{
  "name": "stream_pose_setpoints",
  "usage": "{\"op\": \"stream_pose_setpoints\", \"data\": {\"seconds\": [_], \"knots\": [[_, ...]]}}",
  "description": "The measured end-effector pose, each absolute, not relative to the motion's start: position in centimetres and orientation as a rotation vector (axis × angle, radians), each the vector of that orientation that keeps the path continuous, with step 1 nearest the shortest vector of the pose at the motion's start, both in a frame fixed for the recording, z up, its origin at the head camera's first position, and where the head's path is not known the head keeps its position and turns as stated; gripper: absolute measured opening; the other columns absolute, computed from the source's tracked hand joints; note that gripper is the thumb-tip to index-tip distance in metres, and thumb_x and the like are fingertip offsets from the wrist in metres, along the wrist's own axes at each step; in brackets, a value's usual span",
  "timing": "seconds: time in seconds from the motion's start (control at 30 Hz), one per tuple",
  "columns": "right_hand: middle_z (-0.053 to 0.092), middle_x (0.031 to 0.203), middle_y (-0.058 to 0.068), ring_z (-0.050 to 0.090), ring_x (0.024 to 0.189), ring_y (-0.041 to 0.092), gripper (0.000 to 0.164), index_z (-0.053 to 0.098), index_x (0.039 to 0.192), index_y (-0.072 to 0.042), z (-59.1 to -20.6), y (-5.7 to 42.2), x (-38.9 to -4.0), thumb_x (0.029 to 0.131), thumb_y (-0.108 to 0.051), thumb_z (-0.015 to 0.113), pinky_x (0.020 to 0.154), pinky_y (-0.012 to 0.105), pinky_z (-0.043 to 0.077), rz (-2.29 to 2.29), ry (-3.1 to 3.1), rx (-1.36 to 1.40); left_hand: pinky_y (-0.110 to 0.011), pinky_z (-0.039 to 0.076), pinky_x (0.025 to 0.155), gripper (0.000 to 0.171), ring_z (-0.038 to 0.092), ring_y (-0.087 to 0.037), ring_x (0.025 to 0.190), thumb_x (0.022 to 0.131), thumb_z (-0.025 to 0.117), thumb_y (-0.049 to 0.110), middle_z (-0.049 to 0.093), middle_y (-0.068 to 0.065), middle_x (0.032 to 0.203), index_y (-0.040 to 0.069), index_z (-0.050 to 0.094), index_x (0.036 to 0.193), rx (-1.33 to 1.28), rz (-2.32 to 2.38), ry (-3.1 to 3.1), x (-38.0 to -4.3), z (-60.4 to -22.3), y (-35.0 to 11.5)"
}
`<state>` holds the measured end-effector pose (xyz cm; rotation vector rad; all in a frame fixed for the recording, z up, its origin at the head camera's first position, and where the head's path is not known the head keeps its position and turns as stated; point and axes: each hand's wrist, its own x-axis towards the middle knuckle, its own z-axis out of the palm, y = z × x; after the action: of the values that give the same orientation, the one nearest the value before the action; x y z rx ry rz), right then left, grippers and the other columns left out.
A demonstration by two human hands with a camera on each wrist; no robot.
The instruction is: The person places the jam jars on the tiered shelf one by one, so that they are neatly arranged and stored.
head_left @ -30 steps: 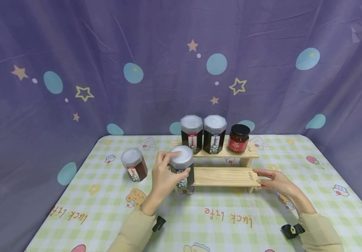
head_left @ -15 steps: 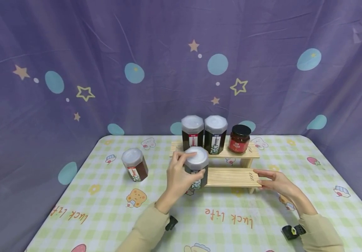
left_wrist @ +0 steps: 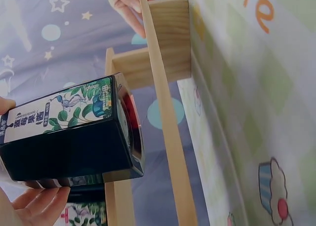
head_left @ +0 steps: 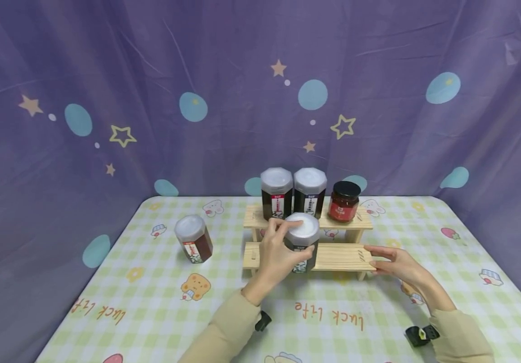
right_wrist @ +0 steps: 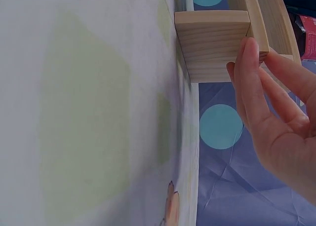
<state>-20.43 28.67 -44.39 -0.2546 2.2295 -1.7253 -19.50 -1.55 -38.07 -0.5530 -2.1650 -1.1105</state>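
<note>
My left hand (head_left: 275, 256) grips a dark octagonal jar (head_left: 306, 228) with a frosted lid, thumb on one side and fingers on the other. In the left wrist view, the jar's label (left_wrist: 74, 107) shows blue berries and green leaves, and its base is apart from the lower board. The two-step wooden rack (head_left: 339, 256) stands below and behind the jar. At the rack's right end, my right hand (head_left: 398, 264) pinches the lower board between thumb and fingers; the right wrist view shows the fingertips (right_wrist: 251, 51) against the wood.
On the upper step stand two dark jars with frosted lids, a left one (head_left: 276, 194) and a right one (head_left: 310, 191), beside a red-labelled jar (head_left: 344, 201) with a black lid. Another frosted-lid jar (head_left: 194, 239) stands on the checked tablecloth (head_left: 151, 302). A purple curtain (head_left: 224, 65) hangs behind.
My left hand has carried the dark jar to the right along the front of the rack, uncovering the lower board's left end. My right hand has stayed at the board's right end.
</note>
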Motion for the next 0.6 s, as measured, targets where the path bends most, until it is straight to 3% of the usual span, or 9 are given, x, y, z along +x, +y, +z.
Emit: {"op": "stream_pose_setpoints", "data": {"seconds": [0.6], "knots": [[0.025,0.136,0.031,0.061,0.089,0.012,0.06,0.032,0.132,0.008,-44.4,28.6,-20.5,0.085,-0.016,0.059,0.077,0.036,0.049,-1.727,2.231,-0.21,-0.022,0.047,0.066,0.048,0.053,-0.018,0.083,0.058,0.08,0.024,0.046,-0.007,0.095,0.014,0.061,0.101,-0.654,-1.111,-2.164,-20.3,-38.5,1.8]]}}
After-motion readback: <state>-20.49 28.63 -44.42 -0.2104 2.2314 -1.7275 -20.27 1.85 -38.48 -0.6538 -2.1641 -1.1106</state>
